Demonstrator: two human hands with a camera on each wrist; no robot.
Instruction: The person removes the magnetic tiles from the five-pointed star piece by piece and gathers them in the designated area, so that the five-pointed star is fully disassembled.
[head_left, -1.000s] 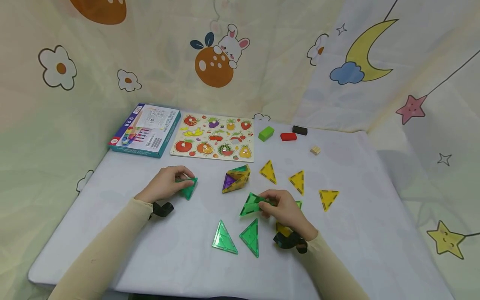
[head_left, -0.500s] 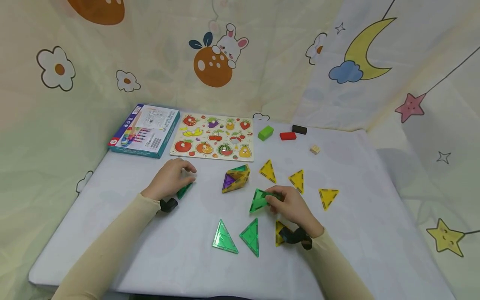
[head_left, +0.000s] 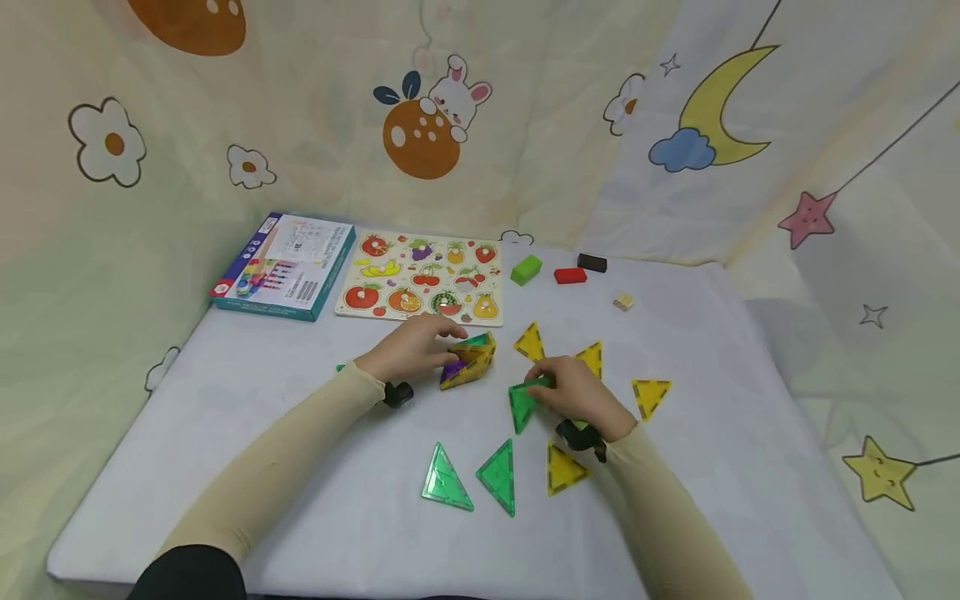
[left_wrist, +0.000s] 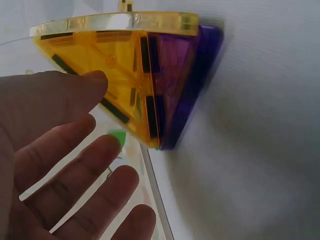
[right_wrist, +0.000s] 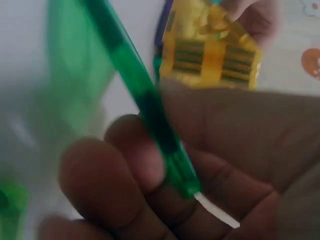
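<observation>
Your right hand pinches a green tile, the yellow-purple shape at its nine o'clock, nearer your loosely spread left hand.

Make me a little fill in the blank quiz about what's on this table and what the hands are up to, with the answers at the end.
1. The triangular tile in the right hand's grip is ____.
2. The left hand is at a built shape of yellow, green and ____ tiles.
3. The block between the green block and the black block is ____.
4. The board shows pictures of ____.

Missing words: green; purple; red; fruit.
</observation>
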